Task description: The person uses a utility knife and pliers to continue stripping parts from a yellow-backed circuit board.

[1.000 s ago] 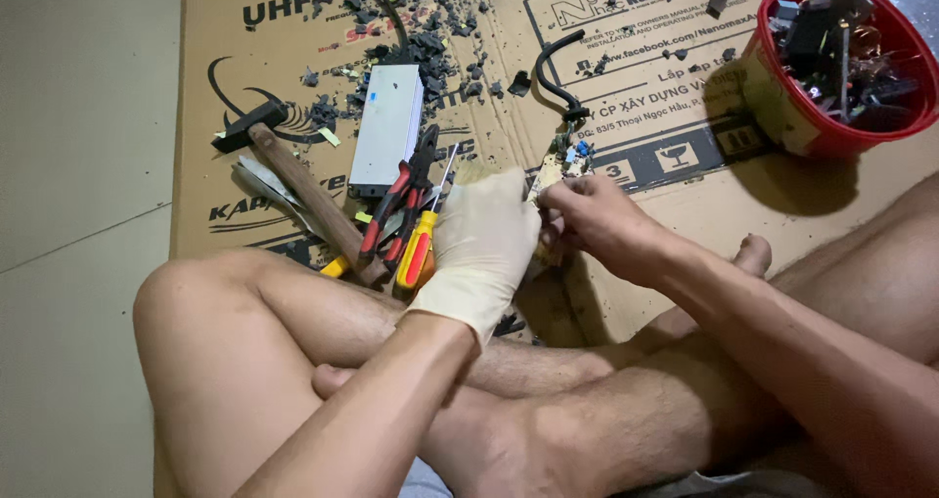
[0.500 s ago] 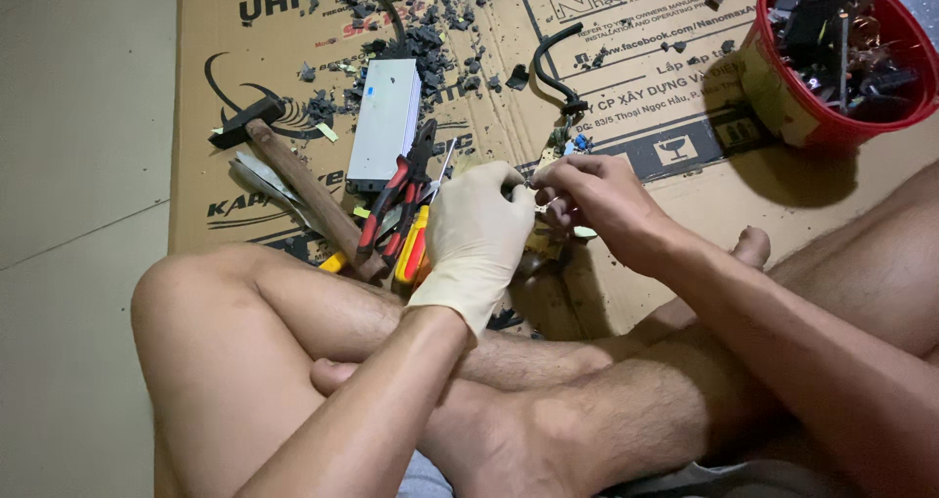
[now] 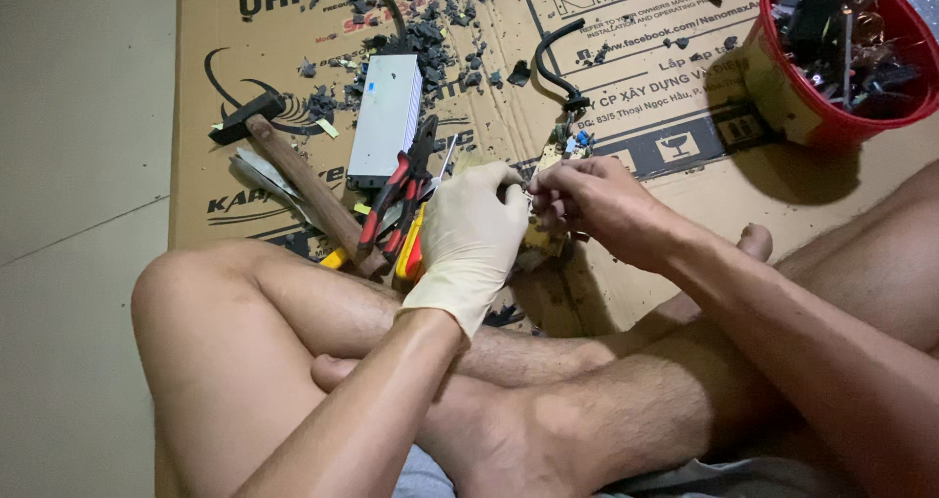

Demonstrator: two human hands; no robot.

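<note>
Circuit board [image 3: 544, 236], seemingly pinched, both hands' fingers [image 3: 509, 180]

A flattened cardboard sheet [image 3: 665, 195] with printed markings is spread over the pale tiled floor [image 3: 68, 165], which shows bare on the left. Near the sheet's left edge lies a hammer [image 3: 293, 165] with a wooden handle and dark head. Just right of it sit red-handled pliers [image 3: 396, 190] and a yellow-handled screwdriver [image 3: 411, 249], close together. A flat silver metal box [image 3: 386, 121] lies farther off, with dark plastic fragments [image 3: 430, 38] scattered around its far end. A black hooked cable [image 3: 553, 63] lies in the middle. A red bucket [image 3: 782, 92] of parts stands far right.
</note>
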